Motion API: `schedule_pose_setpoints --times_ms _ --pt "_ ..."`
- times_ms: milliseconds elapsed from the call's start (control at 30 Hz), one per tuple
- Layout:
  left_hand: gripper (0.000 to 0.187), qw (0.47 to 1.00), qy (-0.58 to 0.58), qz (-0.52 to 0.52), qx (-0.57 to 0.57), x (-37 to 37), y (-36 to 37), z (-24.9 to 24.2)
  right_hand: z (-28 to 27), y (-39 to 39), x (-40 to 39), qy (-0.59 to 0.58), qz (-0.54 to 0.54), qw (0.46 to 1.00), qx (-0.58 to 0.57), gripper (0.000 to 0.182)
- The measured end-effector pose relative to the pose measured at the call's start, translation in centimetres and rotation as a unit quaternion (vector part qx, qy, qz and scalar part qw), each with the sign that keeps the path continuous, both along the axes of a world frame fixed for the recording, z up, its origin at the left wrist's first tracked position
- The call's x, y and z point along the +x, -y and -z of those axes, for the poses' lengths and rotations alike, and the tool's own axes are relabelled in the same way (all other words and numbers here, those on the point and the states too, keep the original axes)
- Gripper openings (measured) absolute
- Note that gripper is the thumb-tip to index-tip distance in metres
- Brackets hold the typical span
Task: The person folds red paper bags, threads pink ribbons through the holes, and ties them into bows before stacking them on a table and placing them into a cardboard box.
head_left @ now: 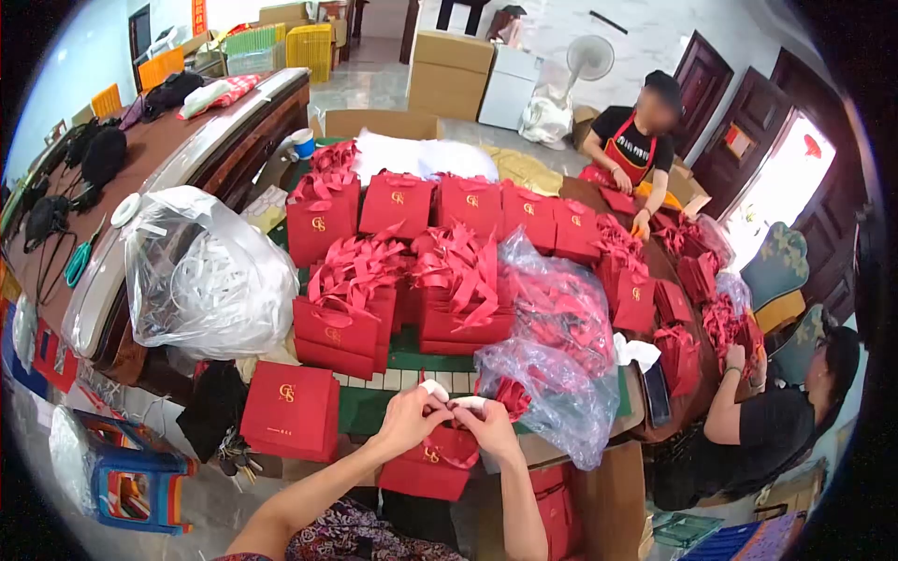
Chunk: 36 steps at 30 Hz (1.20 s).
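Close in front of me, my left hand (pixel 414 417) and my right hand (pixel 488 431) meet fingertip to fingertip, both closed in a pinch. Between them is the red ribbon of a red paper gift bag (pixel 426 475), which lies just below with a gold logo partly hidden. White wrapping covers a finger on each hand. The exact hold on the ribbon is small and partly covered by my fingers. To the left of my left hand lies a flat stack of red gift bags (pixel 288 409). Clear plastic (pixel 552 393) with red ribbons lies beyond my right hand.
Rows of red bags with ribbon handles (pixel 351 280) fill the table ahead. A clear sack of white strips (pixel 224 280) stands left, above a blue stool (pixel 140 486). One person (pixel 641 140) works at the far right, another (pixel 767 430) at the near right. A phone (pixel 656 394) lies on the table.
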State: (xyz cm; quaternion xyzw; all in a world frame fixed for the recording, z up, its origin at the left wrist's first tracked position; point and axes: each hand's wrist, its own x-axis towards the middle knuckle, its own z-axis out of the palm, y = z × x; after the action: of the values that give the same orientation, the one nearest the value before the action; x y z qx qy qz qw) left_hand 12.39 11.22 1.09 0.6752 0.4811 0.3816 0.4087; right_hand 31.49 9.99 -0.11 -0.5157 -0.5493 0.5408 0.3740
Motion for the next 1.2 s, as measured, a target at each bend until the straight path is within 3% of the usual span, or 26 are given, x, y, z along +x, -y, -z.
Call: schedule_pose_setpoints --times_ms 100,167,200,233,300,333,433,467,600,700,800,900,967,1033,1100,1133,1200 --pt "0.024 1.000 -0.012 0.009 0.002 -0.2 0.4 -0.3 -0.1 0.0 0.3 -0.027 -0.004 1.000 -0.009 0.020" --pt "0.032 0.993 -0.053 -0.061 0.083 -0.6 1.4 -2.1 -1.1 0.8 0.1 -0.024 0.012 1.000 0.015 0.016" --pt "0.056 0.985 -0.063 -0.078 0.142 -1.3 1.5 -1.4 -1.3 1.2 0.4 -0.050 0.058 0.997 0.025 0.015" --pt "0.056 0.985 -0.064 -0.079 0.141 -1.9 2.1 -0.8 -1.3 1.3 0.5 -0.077 0.105 0.991 0.035 0.014" --pt "0.066 0.996 -0.046 -0.067 -0.028 -3.0 3.6 -0.3 -0.8 1.6 0.7 -0.091 0.167 0.981 0.031 0.012" --pt "0.074 0.991 -0.039 0.012 -0.127 -3.5 3.7 -0.5 -0.3 1.4 0.3 -0.092 0.175 0.979 0.051 0.012" --pt "0.076 0.988 -0.081 0.045 -0.128 -4.0 5.5 -1.3 -0.6 0.7 -0.6 -0.012 0.183 0.978 0.099 0.013" --pt "0.076 0.989 -0.077 0.055 -0.116 -4.1 5.9 -1.7 -0.3 0.1 -0.4 0.034 0.180 0.974 0.137 0.015" --pt "0.074 0.983 -0.070 0.095 -0.142 -4.9 8.1 -2.1 -1.5 -1.9 -0.2 0.008 0.244 0.962 0.122 0.014" --pt "0.071 0.985 -0.044 0.091 -0.141 -5.4 8.3 -2.8 -1.2 -2.4 -0.4 0.017 0.214 0.966 0.145 0.016" --pt "0.066 0.991 0.000 0.085 -0.106 -6.3 8.0 -2.5 -1.4 -2.3 0.2 0.000 0.190 0.978 0.086 0.019" --pt "0.056 0.988 0.074 0.073 -0.112 -6.6 6.7 -2.0 -1.9 -0.8 0.1 0.015 0.225 0.965 0.135 0.021" --pt "0.050 0.953 0.244 0.022 -0.176 -6.3 5.2 -2.4 -2.0 0.6 -0.3 0.010 0.254 0.958 0.133 0.022" --pt "0.044 0.949 0.292 -0.018 -0.114 -5.5 3.1 -4.1 -1.3 1.8 -0.2 0.098 0.219 0.951 0.192 0.021" --pt "0.043 0.946 0.304 -0.091 -0.064 -4.8 0.8 -5.6 -0.9 2.8 -1.5 0.014 0.228 0.958 0.176 0.020" --pt "0.043 0.947 0.304 -0.087 -0.060 -4.4 -0.2 -6.2 -1.3 3.4 -1.7 0.111 0.219 0.954 0.172 0.019" --pt "0.037 0.951 0.255 -0.139 0.105 -3.7 -1.9 -6.6 -1.7 4.0 -2.3 0.138 0.194 0.951 0.196 0.019"
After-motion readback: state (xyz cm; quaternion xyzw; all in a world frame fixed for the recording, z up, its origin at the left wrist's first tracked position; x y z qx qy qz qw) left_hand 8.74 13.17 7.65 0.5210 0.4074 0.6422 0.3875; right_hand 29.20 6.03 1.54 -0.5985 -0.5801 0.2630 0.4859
